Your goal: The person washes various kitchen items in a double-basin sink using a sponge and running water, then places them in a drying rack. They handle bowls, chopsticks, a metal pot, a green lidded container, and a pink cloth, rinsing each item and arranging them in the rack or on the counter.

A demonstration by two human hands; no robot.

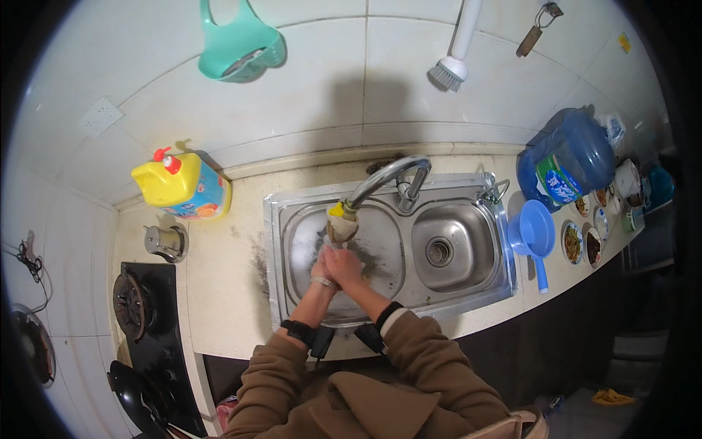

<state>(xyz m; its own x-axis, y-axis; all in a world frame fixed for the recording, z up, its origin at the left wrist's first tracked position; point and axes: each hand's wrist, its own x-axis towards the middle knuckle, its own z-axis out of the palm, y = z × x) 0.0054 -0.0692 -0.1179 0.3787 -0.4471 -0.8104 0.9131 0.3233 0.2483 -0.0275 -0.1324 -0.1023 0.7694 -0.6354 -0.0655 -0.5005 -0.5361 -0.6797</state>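
My left hand (322, 270) and my right hand (344, 265) are pressed together over the larger left basin of a stainless steel double sink (392, 274). They meet just below the cloth-wrapped outlet (342, 226) of a curved chrome faucet (390, 170). White suds (305, 247) lie in that basin, along with dark, murky patches. The fingers overlap, so whether anything is between them is hidden. A pale bracelet circles my left wrist, and dark bands are on both forearms. The smaller right basin shows its round drain strainer (439, 251).
Left of the sink stand a yellow detergent jug (184, 186), a metal pot (165, 242) and a black gas stove (159, 307). To the right are a blue water dipper (533, 229), a large blue water bottle (573, 156) and several food plates (572, 242). A white brush (453, 68) hangs above.
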